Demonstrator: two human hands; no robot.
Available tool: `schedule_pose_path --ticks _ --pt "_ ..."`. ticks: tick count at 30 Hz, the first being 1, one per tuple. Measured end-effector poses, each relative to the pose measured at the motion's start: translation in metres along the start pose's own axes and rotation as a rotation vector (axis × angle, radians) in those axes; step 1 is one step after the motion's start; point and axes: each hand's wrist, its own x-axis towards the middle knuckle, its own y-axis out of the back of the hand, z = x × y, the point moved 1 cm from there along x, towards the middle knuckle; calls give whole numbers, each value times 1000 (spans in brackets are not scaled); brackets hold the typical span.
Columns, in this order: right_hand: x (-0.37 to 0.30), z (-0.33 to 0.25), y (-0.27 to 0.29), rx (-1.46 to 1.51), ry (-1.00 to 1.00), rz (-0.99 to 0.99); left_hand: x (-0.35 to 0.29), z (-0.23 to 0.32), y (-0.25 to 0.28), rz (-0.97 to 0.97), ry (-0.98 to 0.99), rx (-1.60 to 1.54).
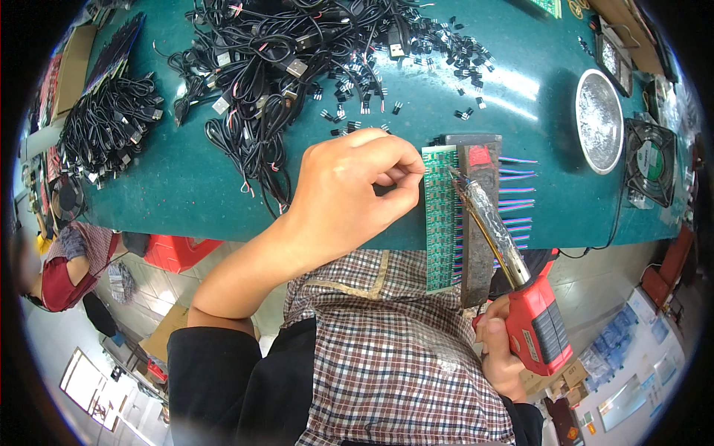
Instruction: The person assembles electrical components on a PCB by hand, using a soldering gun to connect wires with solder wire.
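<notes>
My left hand (353, 186) is closed, thumb and forefinger pinched together at the upper left edge of a green circuit board panel (440, 230). Whatever the pinch holds is too small to make out. In my right hand (500, 355) is a red soldering gun (537, 327), gripped by its handle. Its long metal barrel slants up and left, the tip at the upper part of the board. A dark bar (476, 223) with a red patch lies along the board's right side. Thin multicoloured wires (517, 201) stick out to the right from under the bar.
Bundles of black USB cables (260, 67) heap at the far middle; another bundle (111, 130) lies left. Small black three-pin parts (465, 63) are scattered beyond the board. A metal bowl (599, 123) and a black fan (649, 160) stand right. Another person (74, 260) is at left.
</notes>
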Motion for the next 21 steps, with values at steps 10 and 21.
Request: schedule_pose_path --ticks 10,21 --pt "4 -11 3 -3 5 7 13 2 19 213 -121 364" --pt "2 -13 3 42 -47 34 29 -15 8 329 -367 689"
